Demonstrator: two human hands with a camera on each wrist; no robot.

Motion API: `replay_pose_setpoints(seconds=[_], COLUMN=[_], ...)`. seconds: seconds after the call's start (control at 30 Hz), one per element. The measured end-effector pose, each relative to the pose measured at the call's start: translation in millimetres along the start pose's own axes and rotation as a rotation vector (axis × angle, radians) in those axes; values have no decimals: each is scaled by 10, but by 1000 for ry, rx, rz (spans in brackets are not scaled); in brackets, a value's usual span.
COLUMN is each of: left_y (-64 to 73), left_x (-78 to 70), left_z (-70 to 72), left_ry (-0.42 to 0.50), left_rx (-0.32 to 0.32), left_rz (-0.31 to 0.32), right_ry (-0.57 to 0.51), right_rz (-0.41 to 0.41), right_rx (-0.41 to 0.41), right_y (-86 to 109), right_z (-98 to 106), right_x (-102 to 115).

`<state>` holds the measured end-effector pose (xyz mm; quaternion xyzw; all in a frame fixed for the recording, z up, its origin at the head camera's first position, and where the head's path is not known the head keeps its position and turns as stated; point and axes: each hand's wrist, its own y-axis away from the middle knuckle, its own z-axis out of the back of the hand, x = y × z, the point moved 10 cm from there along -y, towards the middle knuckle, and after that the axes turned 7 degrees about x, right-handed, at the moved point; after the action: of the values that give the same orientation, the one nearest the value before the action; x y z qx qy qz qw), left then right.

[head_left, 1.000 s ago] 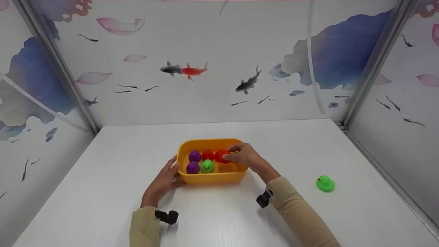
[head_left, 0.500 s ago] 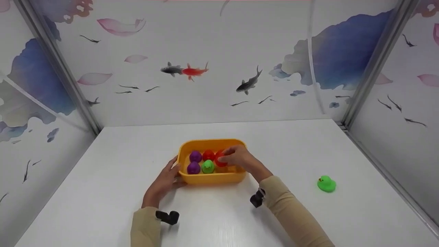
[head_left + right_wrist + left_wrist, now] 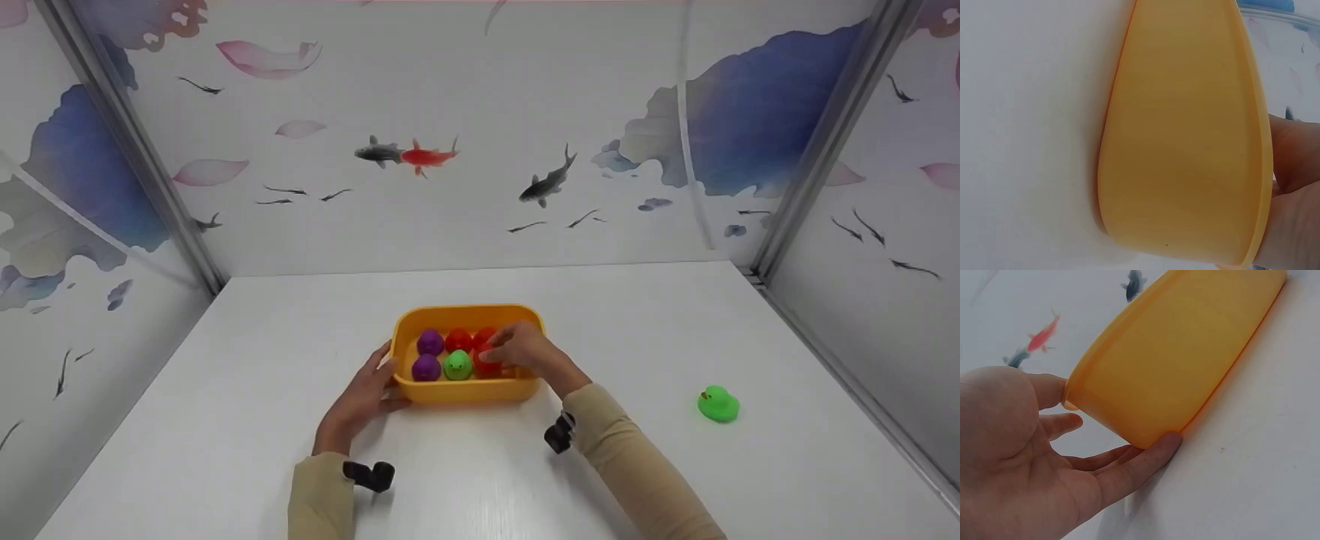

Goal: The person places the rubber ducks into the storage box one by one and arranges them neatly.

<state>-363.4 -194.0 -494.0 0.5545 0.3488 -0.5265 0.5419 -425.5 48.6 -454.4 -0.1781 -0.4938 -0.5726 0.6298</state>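
A yellow plastic basin (image 3: 469, 390) stands on the white table. My left hand (image 3: 361, 397) holds its left end, with the thumb at the rim and fingers along the outside wall in the left wrist view. My right hand (image 3: 529, 351) reaches over the right side and pinches a red toy duck (image 3: 486, 360) inside, partly hidden by the fingers. Another red toy (image 3: 484, 337) sits just behind it. Also in the basin are a red toy (image 3: 458, 341), a green toy duck (image 3: 457, 365) and two purple toys, one behind (image 3: 430, 343) and one in front (image 3: 426, 368).
A green toy duck (image 3: 718, 404) rests alone on the table to the right of the basin. White panels (image 3: 480, 225) with painted fish and petals enclose the table at the back and both sides.
My right hand has shifted left and toward the near side of the basin with the red toy duck, and another red toy now shows behind it. My left hand stays at the basin.
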Motion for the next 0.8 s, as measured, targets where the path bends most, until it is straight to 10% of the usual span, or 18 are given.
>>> replay_pose_setpoints(seconds=[0.8], left_y=[9], left_x=[-10], left_z=[-4], left_ry=[-18], left_rx=[-4], left_rz=[-3], right_ry=[97], right_rz=[22], right_rx=[-18], right_y=[8], right_z=[-30], right_x=[31])
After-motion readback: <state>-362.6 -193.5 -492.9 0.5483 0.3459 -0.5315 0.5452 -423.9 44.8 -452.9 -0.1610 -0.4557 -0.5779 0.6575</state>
